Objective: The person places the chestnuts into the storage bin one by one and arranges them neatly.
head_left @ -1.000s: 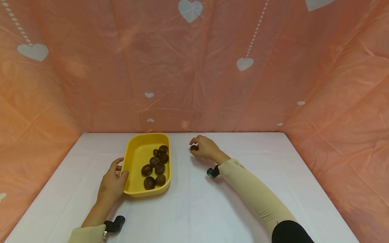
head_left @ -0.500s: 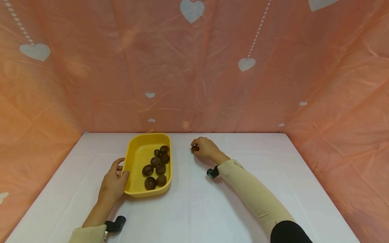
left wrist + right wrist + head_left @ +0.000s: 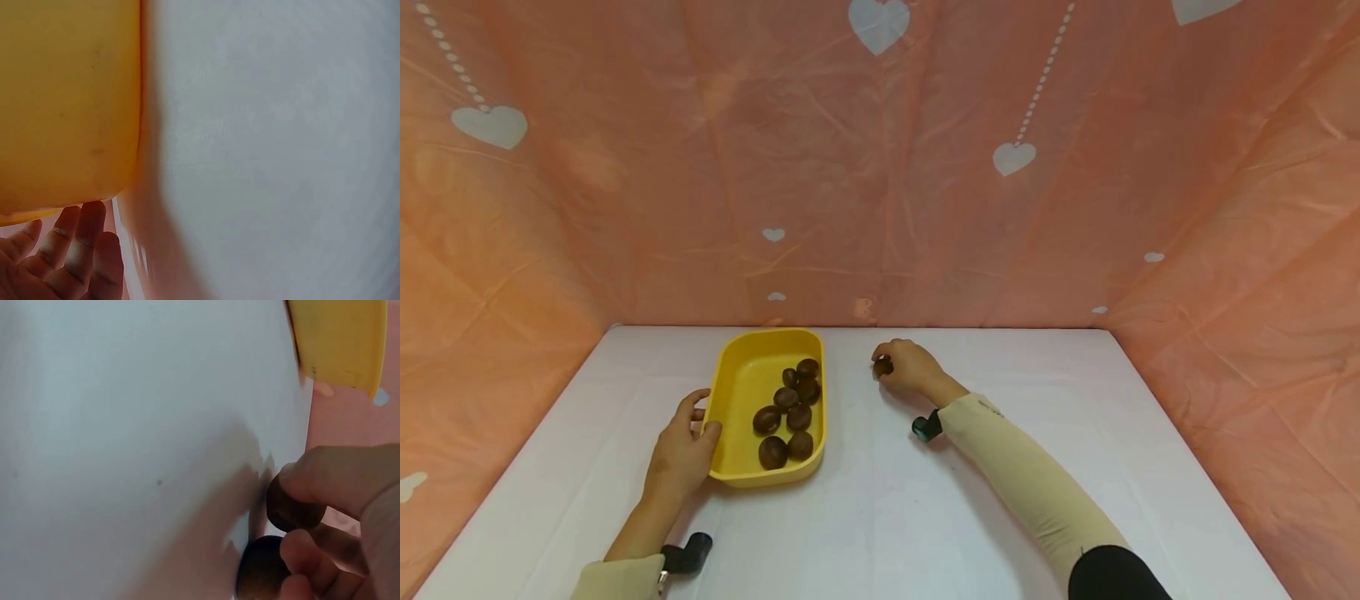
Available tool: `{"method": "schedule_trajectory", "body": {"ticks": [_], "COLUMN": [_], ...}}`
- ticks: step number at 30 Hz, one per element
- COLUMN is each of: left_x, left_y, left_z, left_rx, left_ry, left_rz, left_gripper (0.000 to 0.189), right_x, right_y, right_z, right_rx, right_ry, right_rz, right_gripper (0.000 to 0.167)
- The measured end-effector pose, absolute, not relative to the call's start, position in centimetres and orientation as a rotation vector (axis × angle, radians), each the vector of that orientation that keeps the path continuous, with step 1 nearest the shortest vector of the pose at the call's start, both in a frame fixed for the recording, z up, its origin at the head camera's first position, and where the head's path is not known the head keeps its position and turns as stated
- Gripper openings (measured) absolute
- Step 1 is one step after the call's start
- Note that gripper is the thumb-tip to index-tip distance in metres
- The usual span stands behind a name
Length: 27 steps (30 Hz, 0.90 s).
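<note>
In the head view, a yellow plastic tray [image 3: 737, 367] holds several glossy brown chestnuts [image 3: 772, 452]. My left hand [image 3: 681, 458] rests against the tray's left side, its thumb at the rim; the left wrist view shows loosely extended fingers [image 3: 81, 250] touching the outer wall. Right of the tray, my right hand [image 3: 912, 367] pinches a chestnut [image 3: 290, 509] low over the white tabletop. Close beside that one, a second chestnut [image 3: 261, 572] lies under the other fingers in the right wrist view; the hand partly hides both.
The white table [image 3: 865, 533] ends at the back against an orange sheet [image 3: 925, 233] with white hearts, which also rises on both sides. A black wrist device [image 3: 687, 553] sits on the left wrist, and another device [image 3: 927, 427] hangs below the right one.
The right hand's fingers have drawn in more closely around the chestnut, staying at the same spot. The left hand and tray have kept their place; the head view has shifted slightly.
</note>
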State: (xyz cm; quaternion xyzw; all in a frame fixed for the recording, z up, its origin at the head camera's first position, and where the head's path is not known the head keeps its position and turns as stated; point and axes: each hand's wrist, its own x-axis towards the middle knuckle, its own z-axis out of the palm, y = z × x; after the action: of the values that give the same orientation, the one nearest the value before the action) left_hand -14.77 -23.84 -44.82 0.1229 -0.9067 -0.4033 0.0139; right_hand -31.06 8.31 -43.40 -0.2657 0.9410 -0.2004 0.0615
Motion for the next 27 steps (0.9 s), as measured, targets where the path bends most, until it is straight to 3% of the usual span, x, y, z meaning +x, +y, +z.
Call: {"method": "schedule_trajectory", "body": {"ticks": [27], "left_x": [-14.8], "left_y": [-23.8], "left_z": [-44.6], "left_rx": [0.376], "left_ry": [-2.836], "left_rz": [-1.218], "left_gripper": [0.053], "right_x": [-29.6], "right_y": [7.5], "right_z": [-41.3], "right_rx": [-0.898], "right_ry": [2.870], "right_rz": [-0.762], "right_gripper": [0.029]}}
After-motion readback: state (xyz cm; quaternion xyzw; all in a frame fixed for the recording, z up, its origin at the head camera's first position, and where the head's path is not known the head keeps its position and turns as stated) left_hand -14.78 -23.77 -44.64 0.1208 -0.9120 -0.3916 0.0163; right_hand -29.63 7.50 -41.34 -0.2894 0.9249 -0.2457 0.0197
